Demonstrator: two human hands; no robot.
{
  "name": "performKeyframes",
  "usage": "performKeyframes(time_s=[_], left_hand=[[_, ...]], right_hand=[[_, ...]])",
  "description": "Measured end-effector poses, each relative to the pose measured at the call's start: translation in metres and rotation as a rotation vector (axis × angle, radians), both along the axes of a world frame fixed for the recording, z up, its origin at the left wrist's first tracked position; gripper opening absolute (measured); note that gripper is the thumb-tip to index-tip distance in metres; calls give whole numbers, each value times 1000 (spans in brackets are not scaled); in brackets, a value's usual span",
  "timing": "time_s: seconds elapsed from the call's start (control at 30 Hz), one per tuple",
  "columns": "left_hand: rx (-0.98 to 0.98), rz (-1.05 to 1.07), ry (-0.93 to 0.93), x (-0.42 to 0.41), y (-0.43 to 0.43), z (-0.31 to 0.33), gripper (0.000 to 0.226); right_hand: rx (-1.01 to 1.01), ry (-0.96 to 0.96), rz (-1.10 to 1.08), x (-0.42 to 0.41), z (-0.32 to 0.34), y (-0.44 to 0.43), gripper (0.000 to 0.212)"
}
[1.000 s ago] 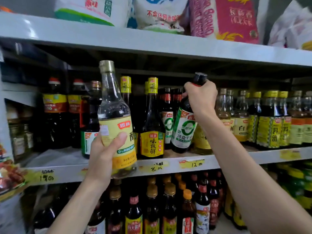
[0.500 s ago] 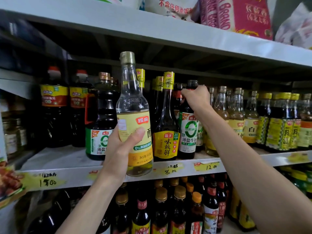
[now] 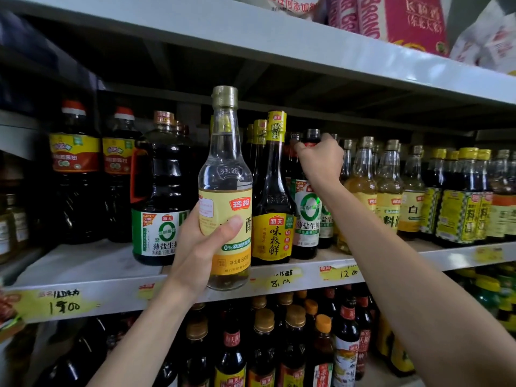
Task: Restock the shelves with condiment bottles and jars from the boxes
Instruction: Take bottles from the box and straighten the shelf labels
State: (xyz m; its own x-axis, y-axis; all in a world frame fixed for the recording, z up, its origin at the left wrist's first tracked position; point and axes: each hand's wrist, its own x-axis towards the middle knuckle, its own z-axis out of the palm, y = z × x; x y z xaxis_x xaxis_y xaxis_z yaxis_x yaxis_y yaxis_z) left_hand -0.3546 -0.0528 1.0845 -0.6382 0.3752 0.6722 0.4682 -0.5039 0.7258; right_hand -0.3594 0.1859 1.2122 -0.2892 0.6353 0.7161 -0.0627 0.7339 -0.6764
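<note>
Left hand (image 3: 203,247) grips clear vinegar bottle (image 3: 225,188) upright before shelf (image 3: 83,277); right hand (image 3: 321,160) fingers curled around dark bottle (image 3: 307,219) neck

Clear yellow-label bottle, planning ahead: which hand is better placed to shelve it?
Left. The left hand grips the clear bottle before the shelf; the right hand holds a dark bottle by its neck.

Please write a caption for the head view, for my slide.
Left hand holds a clear yellow-labelled bottle before the shelf; right hand grips the neck of a dark bottle standing there.
</note>
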Motion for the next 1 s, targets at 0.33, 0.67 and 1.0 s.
performKeyframes(time_s=[0.33, 0.67, 1.0], left_hand=[[35, -88, -156, 10, 10, 5, 91], [-31, -314, -121, 70, 106, 13, 54], [-309, -30, 277, 165, 287, 0, 57]], right_hand=[[379, 393, -34, 50, -41, -24, 30], [-71, 60, 791, 164, -72, -3, 43], [-407, 277, 980, 253, -92, 161, 42]])
